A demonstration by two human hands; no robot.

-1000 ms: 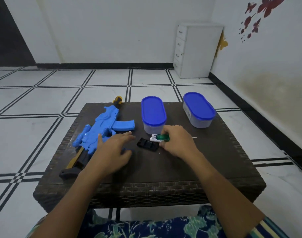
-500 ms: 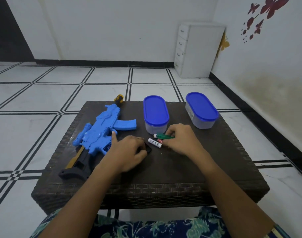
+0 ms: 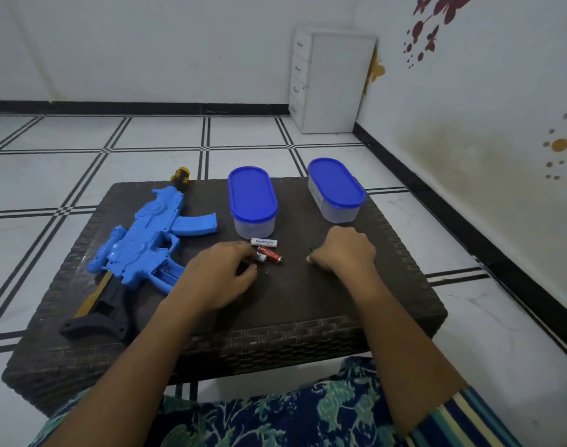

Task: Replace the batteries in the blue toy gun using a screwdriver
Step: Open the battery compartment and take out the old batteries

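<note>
A blue toy gun lies flat on the left part of a dark woven table. Its yellow muzzle tip is at the far edge and its black stock points toward the near left corner.

Just right of the gun's grip we see the left hand, palm down, fingers bent toward the tabletop. A dark shape shows under the fingertips, and we cannot tell whether the hand grips it or only rests there.

Three loose batteries lie at those fingertips. A white battery with printed lettering is farthest from us, and a red battery lies just nearer. A third battery touches the red one and is partly hidden by the fingers.

Further right, the right hand rests on the table, clenched in a fist around the screwdriver — only a sliver of its green shows past the knuckles.

Behind the hands stand two oval tubs with clear walls and blue lids, both closed. The left tub is just beyond the white battery, and the right tub is near the table's far right corner. The walls are cloudy — we cannot make out what either tub holds.

Beyond the table we see a white tiled floor with black lines. A white drawer cabinet stands in the corner, and there are butterfly stickers on the right wall.
</note>
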